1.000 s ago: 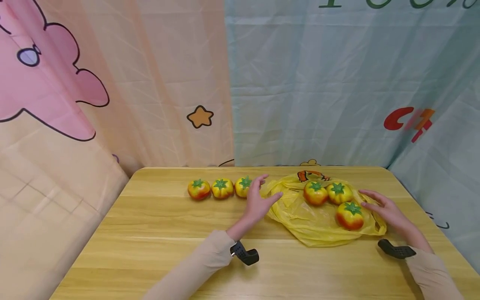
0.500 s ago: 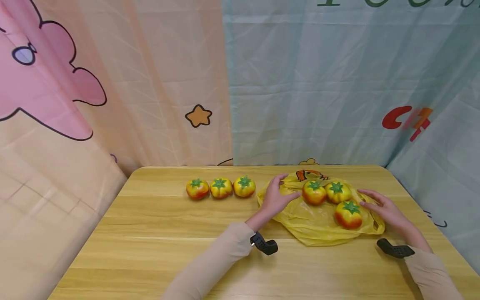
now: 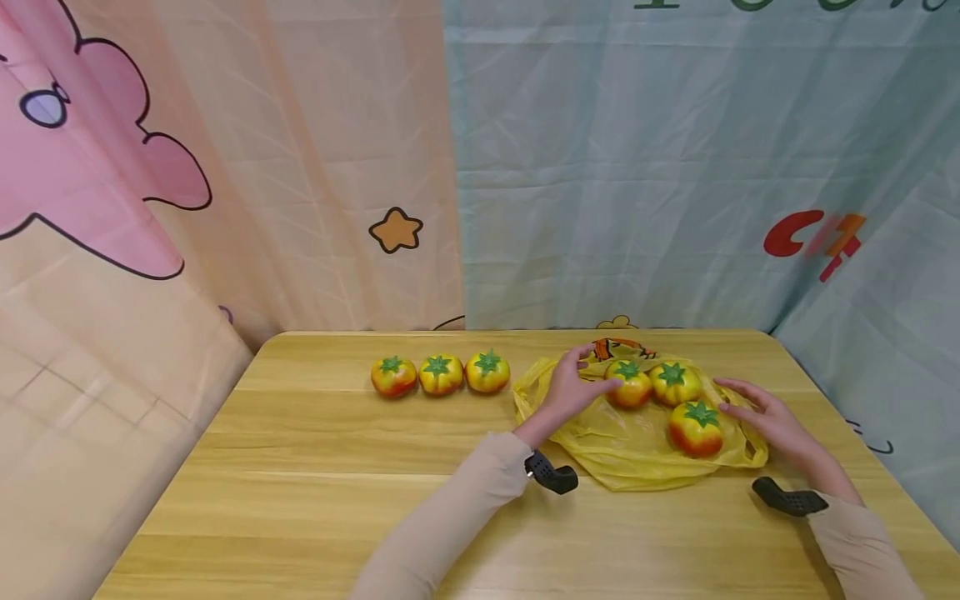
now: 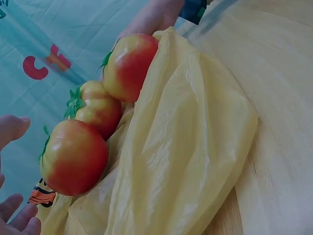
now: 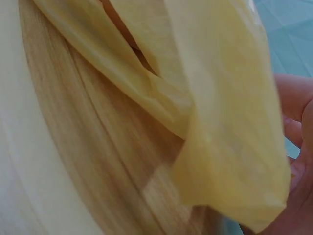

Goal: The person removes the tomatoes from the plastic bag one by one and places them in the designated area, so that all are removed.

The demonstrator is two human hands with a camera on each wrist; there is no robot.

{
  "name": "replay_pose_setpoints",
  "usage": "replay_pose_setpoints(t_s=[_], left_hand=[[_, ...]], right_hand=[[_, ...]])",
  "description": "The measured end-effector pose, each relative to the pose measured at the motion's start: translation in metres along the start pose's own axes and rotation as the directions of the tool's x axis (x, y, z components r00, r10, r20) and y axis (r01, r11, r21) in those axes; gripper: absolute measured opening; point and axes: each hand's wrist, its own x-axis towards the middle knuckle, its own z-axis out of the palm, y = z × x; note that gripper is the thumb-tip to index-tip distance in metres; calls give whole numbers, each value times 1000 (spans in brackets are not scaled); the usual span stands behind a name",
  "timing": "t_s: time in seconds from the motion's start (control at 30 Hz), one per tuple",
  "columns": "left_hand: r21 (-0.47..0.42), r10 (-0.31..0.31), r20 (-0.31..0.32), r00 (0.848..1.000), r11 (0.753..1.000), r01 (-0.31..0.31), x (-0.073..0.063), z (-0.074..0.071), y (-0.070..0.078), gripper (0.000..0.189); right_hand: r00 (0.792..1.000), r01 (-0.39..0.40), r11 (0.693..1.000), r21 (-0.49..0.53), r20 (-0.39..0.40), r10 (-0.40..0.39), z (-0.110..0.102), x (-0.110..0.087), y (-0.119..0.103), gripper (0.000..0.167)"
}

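A yellow plastic bag (image 3: 630,462) lies spread on the table, with three red-and-yellow tomatoes with green tops on it. My left hand (image 3: 572,392) is over the bag's left part, its thumb beside the leftmost tomato (image 3: 633,393). The left wrist view shows its fingers spread, a gap between them and the near tomato (image 4: 76,159). At the bag's right edge is my right hand (image 3: 776,425), fingers extended toward the front tomato (image 3: 696,433). Behind these sits the ribbed tomato (image 3: 676,387). In the right wrist view a bag flap (image 5: 230,122) hides part of that hand.
Left of the bag, three more tomatoes stand in a row: a left one (image 3: 393,379), a middle one (image 3: 441,377) and a right one (image 3: 487,375). The wooden table (image 3: 300,483) ends at a printed curtain (image 3: 600,208) behind. Each wrist carries a black device.
My left hand has moved right, from beside the row of tomatoes to the leftmost tomato on the bag. My right hand and the tomatoes have stayed in place.
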Motion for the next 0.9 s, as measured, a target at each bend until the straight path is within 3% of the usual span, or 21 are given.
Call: replay_pose_setpoints(t_s=[0.47, 0.63, 0.9], left_hand=[[49, -22, 66, 998, 999, 19, 10, 20, -6, 73], [34, -13, 71, 997, 999, 11, 11, 25, -7, 71], [79, -4, 46, 999, 997, 1, 11, 34, -7, 73]], right_hand=[[1000, -2, 1000, 28, 9, 1, 1, 0, -1, 46], [1000, -14, 996, 87, 12, 13, 1, 1, -1, 48], [1000, -17, 997, 82, 17, 16, 0, 1, -2, 48]])
